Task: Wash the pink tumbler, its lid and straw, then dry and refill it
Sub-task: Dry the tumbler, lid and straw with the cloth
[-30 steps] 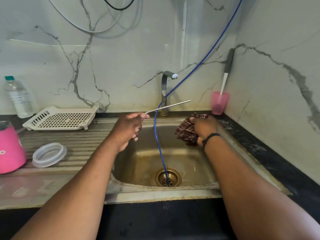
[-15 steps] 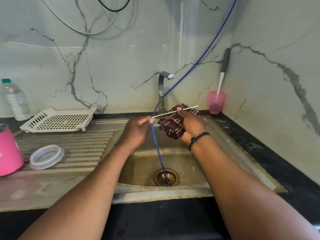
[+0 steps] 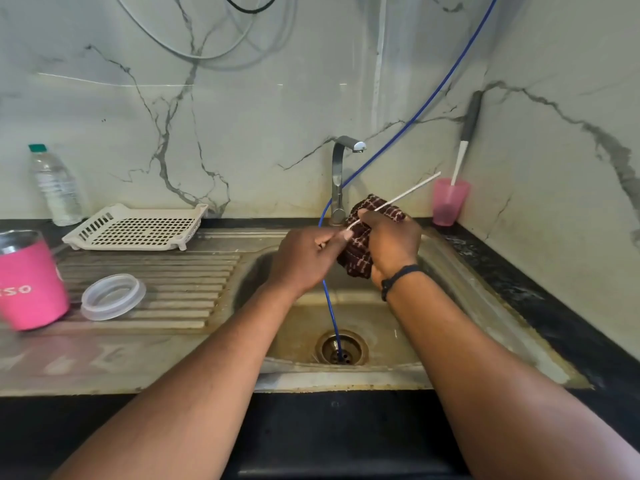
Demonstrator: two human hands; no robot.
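The straw (image 3: 412,191) is a thin, pale tube held over the sink (image 3: 450,271), slanting up and to the right of the tap (image 3: 337,181), its free end in the air near the small pink cup (image 3: 449,201). Its lower end is pinched in the left hand (image 3: 304,259) — fingers closed tight on the tip. The right hand (image 3: 393,244) is closed around a dark checked cloth (image 3: 360,251) bunched about the straw's lower part, thumb pressing along the tube.

What could go wrong, as I judge it: the straw is slim and probably wet, so a hard wipe could pull it out of the left-hand pinch and drop it into the sink toward the drain (image 3: 341,348), dirtying it again. Squeezing too hard through the cloth could bend it. The blue hose (image 3: 329,306) runs just below the hands, and the straw or the cloth could snag on it.

Both forearms reach forward over the sink and the hands meet just in front of the tap, left wrist turned inward, right wrist cocked with its back upward.

Left of the sink, the tumbler (image 3: 29,282) stands upright on the desk (image 3: 104,358) with the clear lid (image 3: 112,296) lying flat beside it — neither is being touched.
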